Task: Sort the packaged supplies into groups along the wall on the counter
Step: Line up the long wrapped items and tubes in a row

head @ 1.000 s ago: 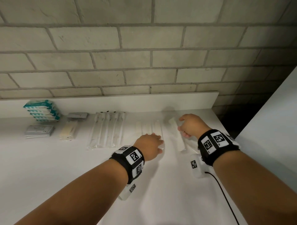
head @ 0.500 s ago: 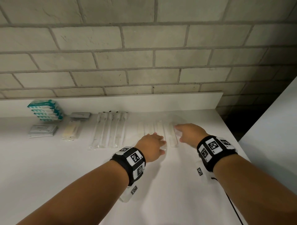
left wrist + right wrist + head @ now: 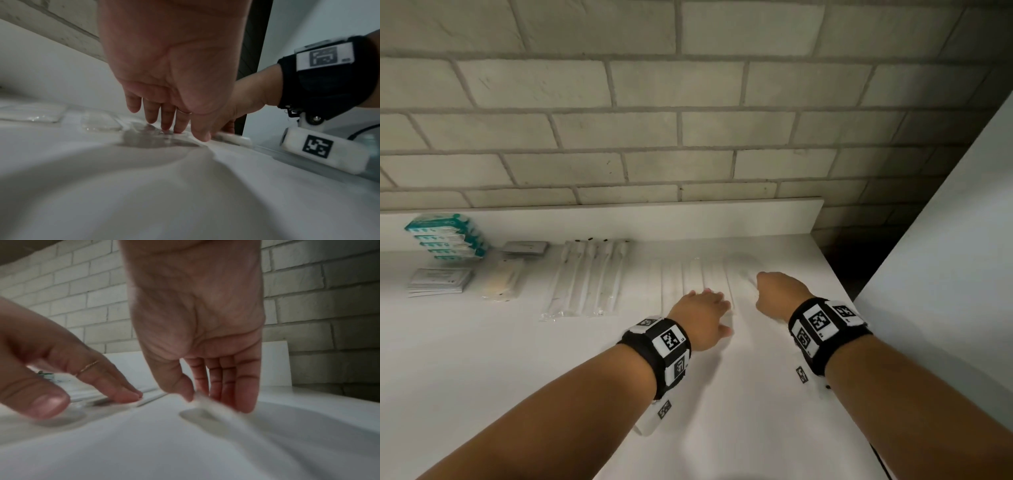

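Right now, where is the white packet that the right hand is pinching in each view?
Head: the packet shows faintly right of centre, just beyond the right hand, last in the row of white packets.
Left wrist: a white end under the right hand's fingers, centre right; probably the same packet.
Right wrist: centre, blurred, pinched between thumb and fingers.
Shared landmark: the left hand, beside it in every view.

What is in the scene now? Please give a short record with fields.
place: white counter against a brick wall
left hand: straight fingers pressing flat on the white packets
right hand: pinching one white packet between thumb and fingers
sorted groups: teal packs, long swab packets
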